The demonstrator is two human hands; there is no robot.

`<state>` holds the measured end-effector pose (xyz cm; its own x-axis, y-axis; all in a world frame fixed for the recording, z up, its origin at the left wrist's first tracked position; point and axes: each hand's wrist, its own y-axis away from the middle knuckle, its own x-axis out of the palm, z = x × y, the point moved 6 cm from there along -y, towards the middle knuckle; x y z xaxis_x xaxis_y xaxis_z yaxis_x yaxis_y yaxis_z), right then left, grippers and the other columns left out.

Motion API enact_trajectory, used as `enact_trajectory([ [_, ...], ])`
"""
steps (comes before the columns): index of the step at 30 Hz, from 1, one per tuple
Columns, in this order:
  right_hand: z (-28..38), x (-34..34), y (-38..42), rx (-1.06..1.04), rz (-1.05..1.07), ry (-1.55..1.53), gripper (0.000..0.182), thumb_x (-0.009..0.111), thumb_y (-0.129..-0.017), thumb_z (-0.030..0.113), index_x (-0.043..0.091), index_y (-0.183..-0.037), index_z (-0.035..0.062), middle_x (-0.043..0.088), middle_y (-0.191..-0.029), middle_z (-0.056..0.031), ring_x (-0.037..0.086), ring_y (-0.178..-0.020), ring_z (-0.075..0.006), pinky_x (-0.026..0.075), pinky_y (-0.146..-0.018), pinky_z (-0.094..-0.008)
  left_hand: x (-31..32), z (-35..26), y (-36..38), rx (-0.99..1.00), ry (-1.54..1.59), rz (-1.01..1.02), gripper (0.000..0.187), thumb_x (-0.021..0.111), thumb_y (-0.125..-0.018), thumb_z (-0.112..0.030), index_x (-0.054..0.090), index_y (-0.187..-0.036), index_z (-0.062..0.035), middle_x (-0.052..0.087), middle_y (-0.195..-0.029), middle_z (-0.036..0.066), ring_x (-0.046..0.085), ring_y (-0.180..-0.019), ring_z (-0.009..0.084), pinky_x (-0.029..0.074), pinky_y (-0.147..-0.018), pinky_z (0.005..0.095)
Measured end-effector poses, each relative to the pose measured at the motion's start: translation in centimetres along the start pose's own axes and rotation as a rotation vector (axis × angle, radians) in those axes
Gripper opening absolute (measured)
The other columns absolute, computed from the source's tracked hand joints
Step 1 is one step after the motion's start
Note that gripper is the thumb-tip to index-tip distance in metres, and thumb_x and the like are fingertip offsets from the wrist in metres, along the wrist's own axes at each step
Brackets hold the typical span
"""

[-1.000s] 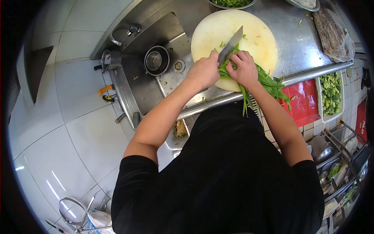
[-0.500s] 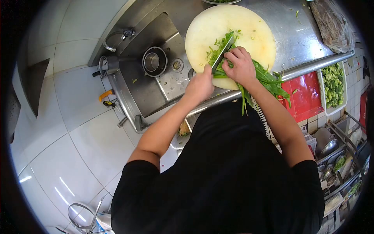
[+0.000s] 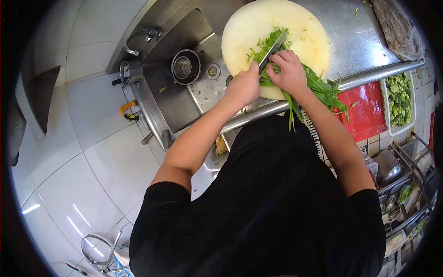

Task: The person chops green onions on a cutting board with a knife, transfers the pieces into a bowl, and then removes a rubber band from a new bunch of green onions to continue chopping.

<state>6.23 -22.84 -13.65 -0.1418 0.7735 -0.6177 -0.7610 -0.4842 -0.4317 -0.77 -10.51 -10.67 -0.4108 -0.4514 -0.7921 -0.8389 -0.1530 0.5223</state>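
Observation:
My left hand (image 3: pixel 244 86) is closed round the handle of a kitchen knife (image 3: pixel 273 50), its blade slanting up and to the right. Just right of the blade, my right hand (image 3: pixel 288 71) presses with bent fingers on a bunch of long leafy greens (image 3: pixel 318 87). Stems and leaves trail from under that hand, over the front edge of a round, pale cutting board (image 3: pixel 244 27). Chopped greens (image 3: pixel 264 46) lie heaped along the blade's left side, with small bits scattered farther back on the board.
Left of the board is a steel sink (image 3: pixel 161 104) with a metal pot (image 3: pixel 186 67) in it and a tap (image 3: pixel 138 41) above. On the right are a red tray (image 3: pixel 364 111), a white bin of chopped green vegetables (image 3: pixel 399 99) and a plastic-wrapped package (image 3: pixel 399 30).
The whole view has shifted slightly. The knife has moved a little up and to the right relative to the greens, staying beside my right hand. Both hands keep their holds.

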Motion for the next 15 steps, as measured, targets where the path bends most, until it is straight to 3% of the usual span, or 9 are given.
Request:
enact_trajectory([
  [4,0.2,-0.1,0.0,-0.017,-0.022,0.0,0.015,0.07,-0.073,0.012,0.066,-0.087,0.0084,0.061,-0.088,-0.0077,0.06,-0.089,-0.0274,0.051,-0.081,-0.0409,-1.7,0.7,3.2,-0.015,-0.041,0.073,0.025,0.052,-0.098,-0.018,0.046,-0.11,0.0021,0.066,-0.086,0.032,0.064,-0.086,0.0507,0.049,-0.077,0.0578],
  [8,0.0,-0.2,0.0,-0.042,-0.052,0.004,0.015,0.07,-0.073,0.012,0.066,-0.087,0.0085,0.061,-0.089,-0.0078,0.06,-0.088,-0.0273,0.051,-0.08,-0.0409,1.2,1.3,1.4,-0.087,0.047,0.031,0.025,0.052,-0.098,-0.018,0.045,-0.111,0.0019,0.065,-0.086,0.033,0.064,-0.085,0.0513,0.049,-0.077,0.058],
  [12,0.1,-0.4,-0.2,0.009,0.035,-0.01,0.014,0.069,-0.075,0.012,0.066,-0.089,0.0083,0.062,-0.091,-0.0085,0.06,-0.091,-0.0279,0.051,-0.082,-0.0412,-0.9,0.5,1.0,0.003,0.051,0.013,0.029,0.052,-0.097,-0.018,0.043,-0.118,0.0006,0.065,-0.087,0.034,0.064,-0.086,0.0522,0.049,-0.078,0.0589],
  [15,0.6,-1.4,-0.1,0.024,0.145,0.021,0.015,0.067,-0.078,0.011,0.066,-0.092,0.0074,0.062,-0.093,-0.009,0.06,-0.095,-0.0283,0.051,-0.085,-0.0416,1.3,2.8,4.4,-0.107,0.098,0.03,0.029,0.053,-0.097,-0.021,0.043,-0.114,0.0001,0.065,-0.087,0.035,0.064,-0.086,0.0518,0.049,-0.078,0.059],
])
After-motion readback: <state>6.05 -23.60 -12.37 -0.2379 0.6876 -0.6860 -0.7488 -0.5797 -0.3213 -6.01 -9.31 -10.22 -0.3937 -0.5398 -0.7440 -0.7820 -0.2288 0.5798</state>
